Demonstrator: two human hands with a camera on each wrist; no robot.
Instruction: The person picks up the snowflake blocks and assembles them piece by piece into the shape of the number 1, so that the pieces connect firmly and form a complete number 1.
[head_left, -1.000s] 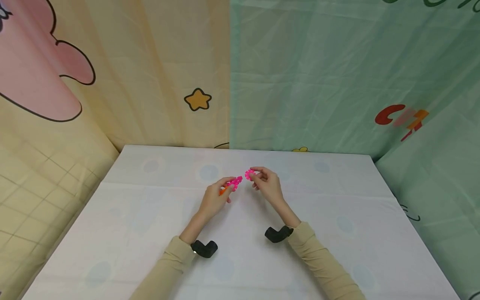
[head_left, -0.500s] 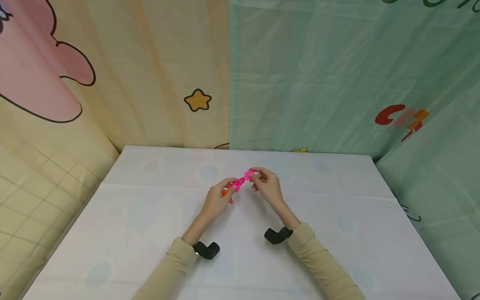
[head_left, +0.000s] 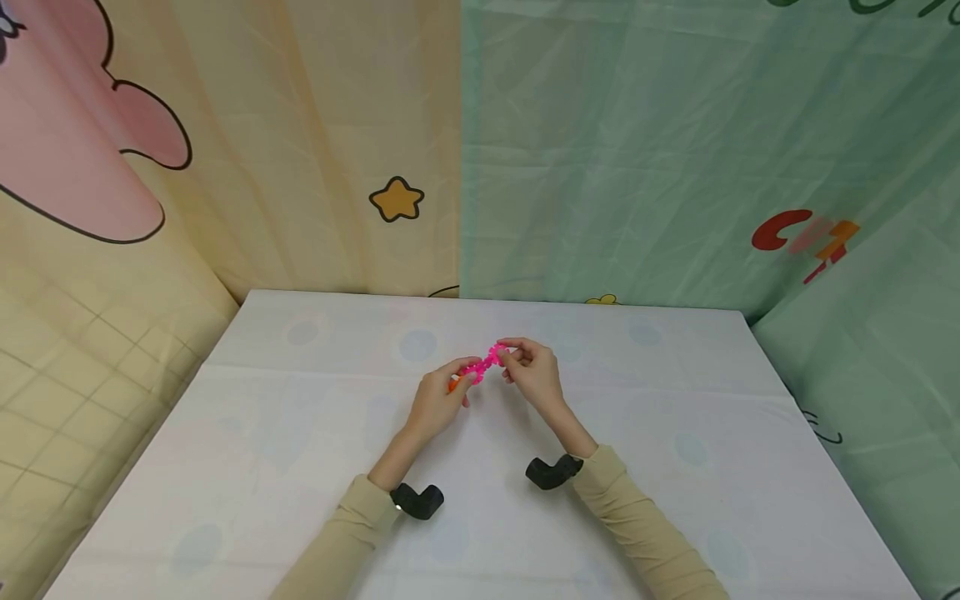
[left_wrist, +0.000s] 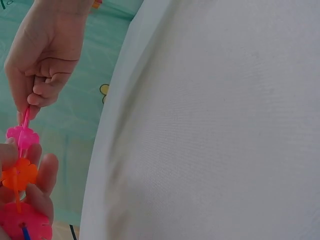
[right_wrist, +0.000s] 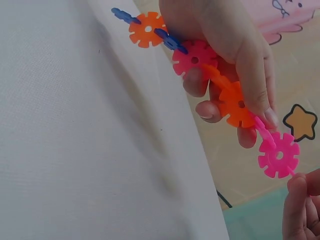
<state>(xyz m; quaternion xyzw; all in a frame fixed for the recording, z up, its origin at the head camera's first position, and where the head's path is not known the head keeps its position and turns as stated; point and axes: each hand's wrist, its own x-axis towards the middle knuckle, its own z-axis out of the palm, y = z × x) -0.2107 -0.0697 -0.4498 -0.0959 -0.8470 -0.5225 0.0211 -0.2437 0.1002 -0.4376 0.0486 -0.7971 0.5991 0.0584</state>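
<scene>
A chain of notched plastic snowflake discs (right_wrist: 241, 104), in blue, orange and pink, runs across my left hand (head_left: 435, 402). My left fingers and thumb grip its orange and pink discs. Past the left fingertips sticks out a bright pink disc (right_wrist: 278, 155) at the chain's end. My right hand (head_left: 534, 368) pinches another pink disc (head_left: 497, 354) between thumb and fingers, its edge meeting the end disc; whether the slots interlock I cannot tell. In the right wrist view, blue and orange discs (right_wrist: 148, 29) trail behind the left hand. Both hands are above the table.
The table (head_left: 637, 500) has a white cloth with pale dots. Behind it hang a yellow curtain (head_left: 322, 125) with a star print and a green curtain (head_left: 600, 150). A black wrist mount (head_left: 417, 502) sits on the left wrist, another black mount (head_left: 553, 472) on the right.
My left hand has moved slightly right, bringing the chain's end up against the pink disc in my right hand. The gap between them has closed. The right hand has barely moved.
</scene>
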